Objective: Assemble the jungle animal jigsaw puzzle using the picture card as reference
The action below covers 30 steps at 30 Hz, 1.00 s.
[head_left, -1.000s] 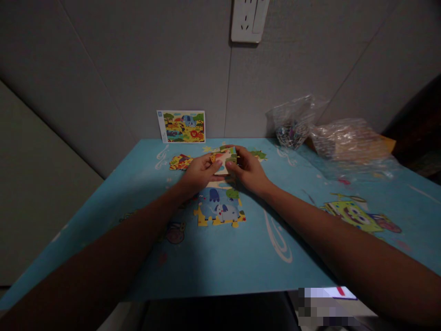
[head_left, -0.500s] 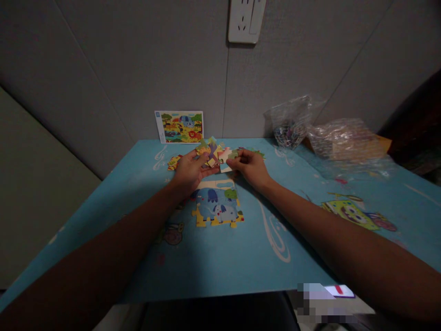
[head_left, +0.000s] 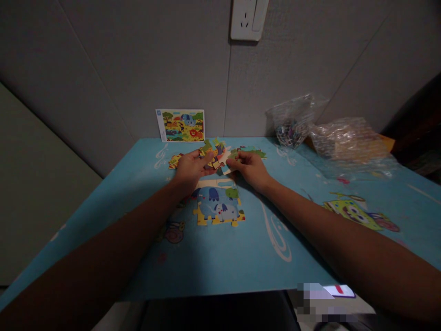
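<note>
My left hand (head_left: 190,169) is closed around several loose jigsaw pieces (head_left: 212,152) in yellow, green and purple, its thumb lying on top of them. Pinched in the fingers of my right hand (head_left: 253,169) is a pale puzzle piece (head_left: 227,162), close against those in the left. On the table just below both hands lies a joined puzzle section (head_left: 219,204) with a big and a small blue elephant. More pieces show beyond the hands: a yellow-and-red one (head_left: 175,161) at the left and green ones (head_left: 253,151) at the right, partly covered.
A picture card (head_left: 182,125) of the animal scene leans on the wall at the back. Clear plastic bags (head_left: 291,126) and a bulky wrapped package (head_left: 344,138) sit at the back right. The blue table cover (head_left: 220,266) carries printed cartoon figures. A wall socket (head_left: 248,20) is above.
The pieces in my left hand have shifted and fanned differently. The pale piece in my right hand has tilted slightly. The camera view has moved a little.
</note>
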Each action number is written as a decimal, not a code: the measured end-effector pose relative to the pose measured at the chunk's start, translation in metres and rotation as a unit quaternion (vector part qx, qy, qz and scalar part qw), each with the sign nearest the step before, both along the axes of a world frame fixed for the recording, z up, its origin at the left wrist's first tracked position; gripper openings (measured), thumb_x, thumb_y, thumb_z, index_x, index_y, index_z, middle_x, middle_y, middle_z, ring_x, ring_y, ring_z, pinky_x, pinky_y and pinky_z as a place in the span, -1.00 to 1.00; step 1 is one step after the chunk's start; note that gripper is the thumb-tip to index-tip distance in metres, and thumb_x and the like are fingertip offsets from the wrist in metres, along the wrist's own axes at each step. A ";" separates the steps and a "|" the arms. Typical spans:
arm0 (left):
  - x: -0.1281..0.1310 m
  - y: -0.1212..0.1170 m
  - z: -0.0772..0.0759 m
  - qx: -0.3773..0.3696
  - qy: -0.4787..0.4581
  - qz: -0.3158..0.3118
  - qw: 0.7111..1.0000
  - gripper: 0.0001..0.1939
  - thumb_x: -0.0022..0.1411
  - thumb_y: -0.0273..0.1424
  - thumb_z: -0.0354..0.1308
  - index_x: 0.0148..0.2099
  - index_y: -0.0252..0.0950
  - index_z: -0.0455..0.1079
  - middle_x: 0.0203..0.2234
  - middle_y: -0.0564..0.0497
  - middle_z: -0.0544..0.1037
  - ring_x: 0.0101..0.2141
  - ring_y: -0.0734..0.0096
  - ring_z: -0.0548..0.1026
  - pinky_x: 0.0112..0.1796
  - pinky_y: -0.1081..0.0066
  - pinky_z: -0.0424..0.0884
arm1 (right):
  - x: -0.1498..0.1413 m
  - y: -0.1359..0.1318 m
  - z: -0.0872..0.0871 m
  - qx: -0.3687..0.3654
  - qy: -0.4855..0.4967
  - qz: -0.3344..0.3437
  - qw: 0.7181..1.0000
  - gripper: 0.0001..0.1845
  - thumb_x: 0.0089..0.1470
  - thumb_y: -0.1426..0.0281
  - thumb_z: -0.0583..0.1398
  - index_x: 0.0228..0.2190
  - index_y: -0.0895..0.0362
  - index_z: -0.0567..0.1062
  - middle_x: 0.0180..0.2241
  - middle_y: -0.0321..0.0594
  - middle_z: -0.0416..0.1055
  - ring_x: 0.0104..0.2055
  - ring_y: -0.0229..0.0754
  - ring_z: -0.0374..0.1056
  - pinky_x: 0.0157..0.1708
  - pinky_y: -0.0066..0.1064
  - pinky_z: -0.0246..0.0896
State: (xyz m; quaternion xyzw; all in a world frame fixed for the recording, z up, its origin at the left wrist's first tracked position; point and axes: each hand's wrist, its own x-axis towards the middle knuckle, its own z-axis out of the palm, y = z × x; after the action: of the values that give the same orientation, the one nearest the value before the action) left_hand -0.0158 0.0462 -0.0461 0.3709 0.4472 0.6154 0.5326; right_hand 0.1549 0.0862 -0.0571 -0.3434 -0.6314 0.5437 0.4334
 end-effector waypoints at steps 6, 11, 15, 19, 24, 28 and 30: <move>-0.003 0.002 0.001 -0.006 -0.022 0.014 1.000 -0.86 0.33 -0.39 0.19 -0.18 -0.39 0.45 -0.34 -0.14 0.64 -0.39 0.33 0.64 -0.19 0.23 0.57 | 0.010 0.013 0.002 0.012 0.040 -0.080 0.996 -0.78 -0.22 0.27 0.34 -0.52 0.13 0.47 -0.56 -0.32 0.38 -0.56 -0.28 0.23 -0.55 -0.38 0.20; -0.004 0.002 -0.002 -0.013 0.009 0.009 1.000 -0.86 0.20 -0.46 0.30 -0.19 -0.39 0.47 -0.34 -0.13 0.65 -0.42 0.33 0.63 -0.28 0.28 0.58 | 0.012 0.014 0.005 -0.022 0.090 -0.060 0.994 -0.73 -0.23 0.23 0.37 -0.48 0.11 0.48 -0.49 -0.29 0.43 -0.50 -0.26 0.28 -0.54 -0.36 0.30; -0.002 0.001 -0.002 -0.008 0.047 -0.005 0.999 -0.78 0.06 -0.49 0.39 -0.19 -0.37 0.52 -0.30 -0.13 0.66 -0.40 0.33 0.62 -0.35 0.35 0.57 | 0.005 0.005 0.005 -0.024 0.084 -0.027 0.996 -0.61 -0.26 0.15 0.42 -0.46 0.11 0.45 -0.43 -0.28 0.49 -0.48 -0.26 0.35 -0.51 -0.35 0.37; -0.001 0.000 0.000 -0.019 0.048 -0.014 0.999 -0.88 0.15 -0.46 0.33 -0.24 -0.37 0.52 -0.33 -0.14 0.66 -0.39 0.32 0.62 -0.38 0.35 0.58 | 0.002 0.005 0.004 -0.020 0.074 -0.049 0.996 -0.56 -0.31 0.14 0.45 -0.52 0.11 0.39 -0.49 -0.32 0.47 -0.53 -0.28 0.33 -0.51 -0.34 0.40; -0.001 -0.002 0.003 -0.023 0.030 -0.012 0.999 -0.92 0.23 -0.48 0.24 -0.22 -0.39 0.52 -0.37 -0.13 0.66 -0.36 0.30 0.64 -0.27 0.29 0.61 | 0.004 0.008 0.004 -0.033 0.060 -0.061 0.996 -0.53 -0.33 0.14 0.46 -0.50 0.10 0.38 -0.50 -0.32 0.45 -0.52 -0.26 0.35 -0.53 -0.32 0.44; -0.002 -0.003 0.005 -0.015 0.014 0.009 1.000 -0.88 0.18 -0.57 0.25 -0.19 -0.39 0.50 -0.34 -0.12 0.66 -0.38 0.31 0.64 -0.24 0.27 0.60 | 0.005 0.006 0.005 -0.037 0.060 -0.058 0.996 -0.54 -0.32 0.16 0.46 -0.50 0.10 0.37 -0.48 -0.31 0.44 -0.53 -0.27 0.34 -0.54 -0.32 0.46; -0.002 -0.002 0.005 -0.017 0.011 0.015 1.000 -0.85 0.16 -0.58 0.26 -0.18 -0.38 0.49 -0.33 -0.12 0.67 -0.37 0.29 0.64 -0.24 0.26 0.60 | 0.005 0.006 0.005 -0.030 0.061 -0.057 0.996 -0.56 -0.30 0.17 0.46 -0.51 0.10 0.37 -0.47 -0.31 0.45 -0.53 -0.28 0.34 -0.53 -0.31 0.46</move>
State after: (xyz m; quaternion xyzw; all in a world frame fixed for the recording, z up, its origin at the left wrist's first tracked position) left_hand -0.0179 0.0437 -0.0413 0.3619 0.4686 0.6115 0.5250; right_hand 0.1601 0.0925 -0.0523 -0.3582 -0.5663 0.5567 0.4909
